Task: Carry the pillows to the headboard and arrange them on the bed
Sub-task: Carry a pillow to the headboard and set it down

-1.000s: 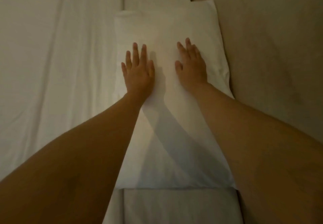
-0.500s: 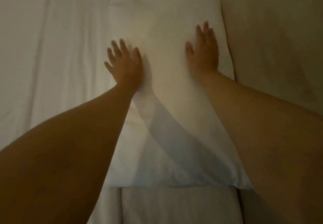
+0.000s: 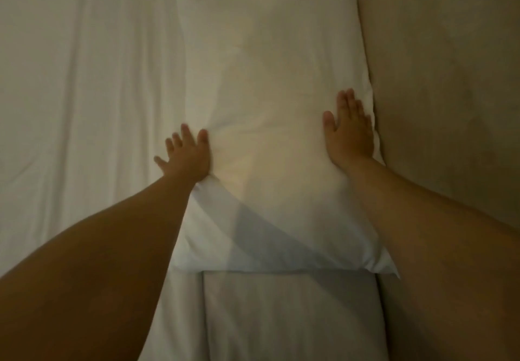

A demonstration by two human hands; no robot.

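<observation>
The white pillow (image 3: 270, 124) is lying flat on the bed (image 3: 84, 107), its right edge resting against the padded headboard (image 3: 444, 93), so this one looks delivered. The left hand (image 3: 188, 155) is pressing its left edge, fingers spread; the right hand (image 3: 349, 132) is lying flat, fingers together, along its right edge. Final smoothing seems underway; no other pillows are showing, so what remains is unclear.

The bed (image 3: 84, 93) is covered in a white sheet with long creases running from 12 to 6 o'clock. A white pillow (image 3: 270, 84) lies flat on it toward 1 o'clock, its long edge against the beige headboard (image 3: 450, 79) at 3 o'clock.
</observation>
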